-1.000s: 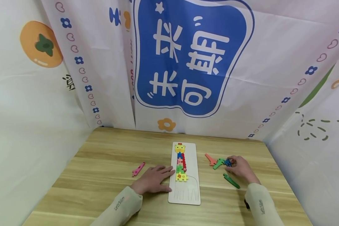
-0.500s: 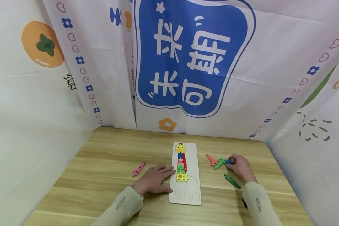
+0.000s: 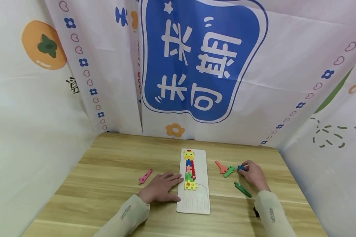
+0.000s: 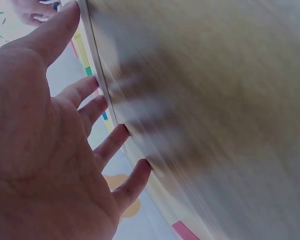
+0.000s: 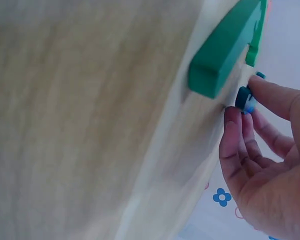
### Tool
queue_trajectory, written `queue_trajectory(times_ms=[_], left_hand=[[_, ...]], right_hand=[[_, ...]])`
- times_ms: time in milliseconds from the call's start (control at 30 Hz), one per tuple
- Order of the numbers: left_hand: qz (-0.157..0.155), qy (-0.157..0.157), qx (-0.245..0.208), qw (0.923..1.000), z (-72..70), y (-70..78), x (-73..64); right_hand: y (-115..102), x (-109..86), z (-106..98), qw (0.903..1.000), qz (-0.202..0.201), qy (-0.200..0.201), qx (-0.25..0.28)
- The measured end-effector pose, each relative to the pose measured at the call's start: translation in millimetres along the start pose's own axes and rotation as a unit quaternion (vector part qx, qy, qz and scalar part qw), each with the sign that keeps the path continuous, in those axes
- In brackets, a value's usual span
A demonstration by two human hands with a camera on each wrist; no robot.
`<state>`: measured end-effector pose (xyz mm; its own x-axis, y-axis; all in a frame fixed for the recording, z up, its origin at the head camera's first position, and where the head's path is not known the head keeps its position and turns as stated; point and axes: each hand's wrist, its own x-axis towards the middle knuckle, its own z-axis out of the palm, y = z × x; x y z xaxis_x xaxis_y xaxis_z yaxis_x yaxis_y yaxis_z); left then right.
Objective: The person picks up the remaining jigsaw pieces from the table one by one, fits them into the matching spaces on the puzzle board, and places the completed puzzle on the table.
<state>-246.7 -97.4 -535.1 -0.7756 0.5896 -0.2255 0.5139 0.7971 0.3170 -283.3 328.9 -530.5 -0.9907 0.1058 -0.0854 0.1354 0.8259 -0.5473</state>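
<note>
A white puzzle board (image 3: 202, 194) lies mid-table, bearing a giraffe of coloured pieces topped by a yellow head piece (image 3: 189, 155); faint leg outlines show below. My left hand (image 3: 163, 188) rests at the board's left edge, fingers spread and fingertips along the rim, as the left wrist view also shows. To the right, my right hand (image 3: 255, 174) pinches a small blue puzzle piece (image 3: 241, 167) between thumb and fingers; in the right wrist view this blue piece (image 5: 245, 99) is partly covered by the fingers. Just left of it lie a light green piece (image 3: 229, 171) and an orange piece (image 3: 221, 167).
Nearer the person's right sleeve is a long dark green piece (image 3: 242, 189), large in the right wrist view. A pink piece (image 3: 145, 176) lies left of the left hand. Printed cloth (image 3: 118, 108) hangs behind and beside the wooden table (image 3: 112, 158).
The right hand has shifted the blue piece slightly right and turned it, leaving a small gap to the light green piece. The left hand and the board stay put.
</note>
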Motion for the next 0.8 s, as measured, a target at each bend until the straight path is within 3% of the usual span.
queue_trajectory(times_ms=[133, 300, 500, 700, 800], left_hand=[[0.000, 0.001, -0.002, 1.0000, 0.4, 0.3, 0.9], [0.003, 0.006, -0.004, 1.0000, -0.6, 0.7, 1.4], [0.001, 0.006, -0.010, 0.9999, 1.2, -1.0, -1.3], [0.004, 0.008, -0.010, 0.9999, 3.9, -2.8, -0.4], [0.006, 0.010, -0.007, 0.9999, 4.8, -4.1, 2.9]], right_hand=[[-11.9, -4.5, -1.8, 0.9977, -0.009, -0.003, 0.068], [-33.8, -7.7, 1.7, 0.9908, -0.057, -0.012, 0.123], [-61.1, -14.6, 14.7, 0.9850, -0.135, 0.018, 0.106], [-80.6, -24.7, 23.9, 0.9621, -0.253, 0.068, 0.077], [-84.9, -27.0, 25.7, 0.9513, -0.292, 0.089, 0.043]])
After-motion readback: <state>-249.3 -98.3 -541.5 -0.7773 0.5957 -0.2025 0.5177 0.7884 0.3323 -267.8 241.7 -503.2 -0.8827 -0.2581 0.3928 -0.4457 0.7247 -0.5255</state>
